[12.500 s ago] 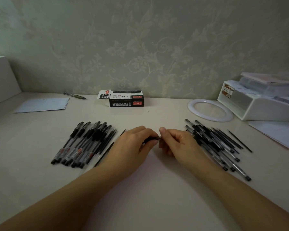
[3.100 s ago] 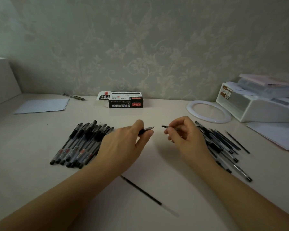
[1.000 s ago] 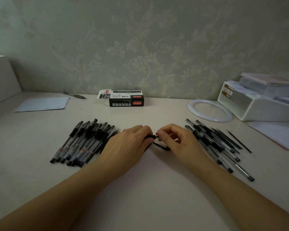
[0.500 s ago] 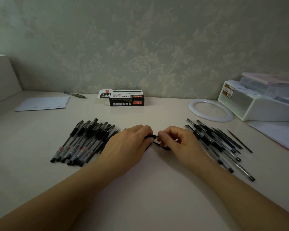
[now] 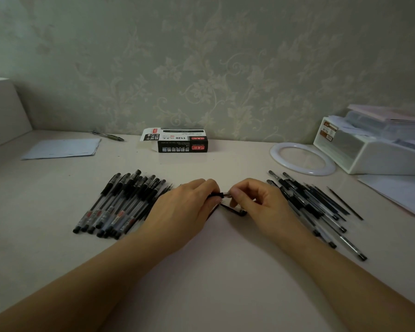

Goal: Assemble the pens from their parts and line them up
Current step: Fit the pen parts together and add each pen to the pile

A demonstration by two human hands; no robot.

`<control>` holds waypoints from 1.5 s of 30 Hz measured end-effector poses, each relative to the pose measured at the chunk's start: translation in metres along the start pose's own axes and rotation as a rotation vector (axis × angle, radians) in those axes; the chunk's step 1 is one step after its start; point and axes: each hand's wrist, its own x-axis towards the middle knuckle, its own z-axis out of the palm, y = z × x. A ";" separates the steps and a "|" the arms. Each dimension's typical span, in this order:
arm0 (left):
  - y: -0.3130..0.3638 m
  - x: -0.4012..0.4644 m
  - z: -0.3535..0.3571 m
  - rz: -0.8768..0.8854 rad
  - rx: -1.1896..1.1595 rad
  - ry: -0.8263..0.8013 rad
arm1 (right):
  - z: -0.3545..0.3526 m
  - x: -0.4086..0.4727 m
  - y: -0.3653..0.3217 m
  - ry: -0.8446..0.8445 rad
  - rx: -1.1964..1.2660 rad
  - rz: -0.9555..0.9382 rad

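Observation:
My left hand (image 5: 185,207) grips a pen barrel whose black grip end (image 5: 216,194) sticks out past my fingers. My right hand (image 5: 256,202) pinches the metal tip piece (image 5: 227,194) against that end. A black pen cap (image 5: 234,210) lies on the table just below both hands. To the left lies a row of several assembled black pens (image 5: 122,204). To the right lies a heap of several pen parts and refills (image 5: 314,207).
A black and white pen box (image 5: 177,141) stands near the wall. A white ring (image 5: 302,158) and a white storage box (image 5: 374,147) sit at the back right, with papers (image 5: 398,195) beside them. A sheet of paper (image 5: 62,148) and a loose pen (image 5: 108,135) lie at the back left.
Three seconds ago my hands were apart with a refill lying near me; since then they have come together at the barrel's end. Over the last second they have hardly moved.

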 end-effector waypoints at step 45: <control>0.005 0.001 -0.005 0.052 -0.095 0.177 | -0.004 -0.001 -0.022 0.286 0.562 0.184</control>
